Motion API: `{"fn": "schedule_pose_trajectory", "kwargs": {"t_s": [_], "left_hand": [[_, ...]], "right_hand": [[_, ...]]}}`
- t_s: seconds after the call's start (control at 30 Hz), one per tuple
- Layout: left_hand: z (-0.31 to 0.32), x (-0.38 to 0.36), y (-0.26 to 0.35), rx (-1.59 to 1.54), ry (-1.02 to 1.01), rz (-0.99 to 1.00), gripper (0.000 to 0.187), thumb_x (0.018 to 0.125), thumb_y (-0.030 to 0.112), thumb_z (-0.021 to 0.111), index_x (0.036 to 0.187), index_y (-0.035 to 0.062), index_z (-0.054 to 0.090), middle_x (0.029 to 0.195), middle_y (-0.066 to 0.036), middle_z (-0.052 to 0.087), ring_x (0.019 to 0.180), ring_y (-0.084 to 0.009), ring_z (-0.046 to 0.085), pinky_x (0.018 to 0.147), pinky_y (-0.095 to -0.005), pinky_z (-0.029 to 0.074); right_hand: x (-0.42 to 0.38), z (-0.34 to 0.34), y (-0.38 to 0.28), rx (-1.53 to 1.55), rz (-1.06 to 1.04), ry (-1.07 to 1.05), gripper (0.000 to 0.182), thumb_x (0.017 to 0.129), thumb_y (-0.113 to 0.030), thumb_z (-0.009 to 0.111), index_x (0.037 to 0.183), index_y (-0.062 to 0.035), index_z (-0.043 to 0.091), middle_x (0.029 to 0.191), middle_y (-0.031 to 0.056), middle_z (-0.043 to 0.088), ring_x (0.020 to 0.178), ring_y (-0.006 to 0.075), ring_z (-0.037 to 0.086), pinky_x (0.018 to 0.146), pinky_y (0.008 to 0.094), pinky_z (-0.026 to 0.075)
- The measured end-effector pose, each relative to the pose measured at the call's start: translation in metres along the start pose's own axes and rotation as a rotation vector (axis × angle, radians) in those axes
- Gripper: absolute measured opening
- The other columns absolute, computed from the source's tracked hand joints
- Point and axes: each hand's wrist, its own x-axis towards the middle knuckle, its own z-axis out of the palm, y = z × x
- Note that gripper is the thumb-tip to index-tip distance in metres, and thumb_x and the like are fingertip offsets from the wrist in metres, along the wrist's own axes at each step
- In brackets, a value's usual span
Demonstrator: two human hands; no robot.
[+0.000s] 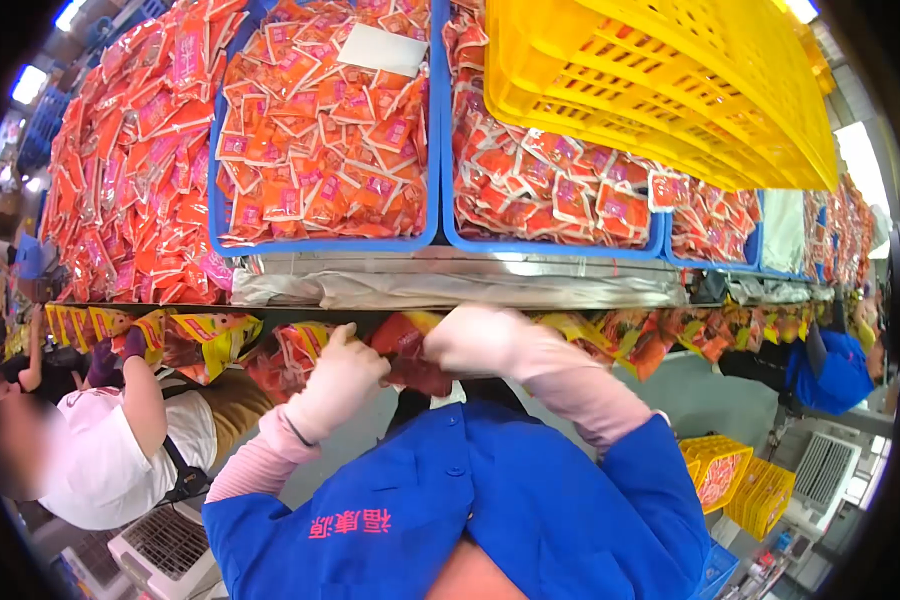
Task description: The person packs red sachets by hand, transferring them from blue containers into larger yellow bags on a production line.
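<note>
A red and yellow plastic bag hangs at the table's near edge, in front of my chest. My left hand, in a pale glove, is closed at the bag's left side with the thumb up and appears to grip its edge. My right hand, also gloved, lies over the bag's right side; motion smears it and its fingers do not show clearly. Dark red contents show low in the bag between my hands. Just left of my left hand hangs another bag with red packets in it.
Blue crates full of small red packets stand beyond the edge. Loose packets are heaped at left. Yellow crates overhang the right side. More bags line the edge. A co-worker in a white shirt stands at left, another in blue at right.
</note>
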Motion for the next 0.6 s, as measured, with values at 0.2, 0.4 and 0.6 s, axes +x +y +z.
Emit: {"fn": "schedule_pose_trajectory", "kwargs": {"t_s": [0.2,0.4,0.6], "left_hand": [[-0.023,0.159,-0.089,-0.146,0.257,-0.552,0.015,0.089,0.02,0.064,0.096,0.0085,0.069,0.092,-0.015,0.071,0.092,-0.036,0.068,0.081,-0.0497,0.053],[0.06,0.239,-0.149,-0.155,0.123,-0.647,0.028,0.089,0.023,0.062,0.114,0.0119,0.069,0.102,-0.019,0.072,0.099,-0.0373,0.069,0.086,-0.0479,0.054],[-0.027,0.123,-0.065,-0.813,0.497,-0.309,0.011,0.089,0.0,0.055,0.096,-0.0026,0.063,0.08,-0.006,0.063,0.08,-0.0123,0.065,0.072,-0.0316,0.053]], "right_hand": [[0.023,-0.072,0.169,-0.129,0.684,0.444,0.029,0.086,-0.02,0.064,0.106,0.0001,0.071,0.103,0.022,0.072,0.1,0.0364,0.07,0.091,0.0449,0.054],[0.054,-0.019,0.234,-0.282,0.576,0.427,0.039,0.085,-0.014,0.064,0.122,-0.0016,0.066,0.105,0.0234,0.072,0.103,0.0378,0.069,0.094,0.045,0.053],[-0.091,-0.007,0.144,0.551,0.221,0.939,0.05,0.087,-0.029,0.071,0.126,-0.0005,0.061,0.105,0.0106,0.072,0.094,0.0153,0.066,0.084,0.0304,0.051]]}}
